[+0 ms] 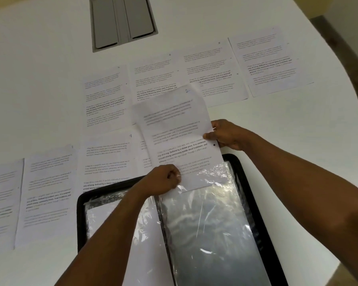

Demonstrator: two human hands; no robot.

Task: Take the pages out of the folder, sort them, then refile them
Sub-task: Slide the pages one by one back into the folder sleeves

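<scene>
Closest to the camera is the black folder (254, 182), lying open on the white surface (39, 69), with shiny clear plastic sleeves (205, 223) across both halves. One printed page (178, 131) sits partway in the top of the right-hand sleeve, its lower end under the plastic and the rest sticking up and out over the surface, tilted a bit. Left hand (163, 180) has its fingers curled, pinching the sleeve's top edge right at the page's lower left corner. Right hand (225, 134) pinches the page's right edge, thumb on the front, just above a punched hole. Rest of the pages are spread flat beyond the folder in two rough rows: a far row (194, 75) of four sheets and a nearer row (50, 182) running off to the left, some with handwritten numbers in the corners. Farther back there's a grey hatch (122, 21) set into the surface.
</scene>
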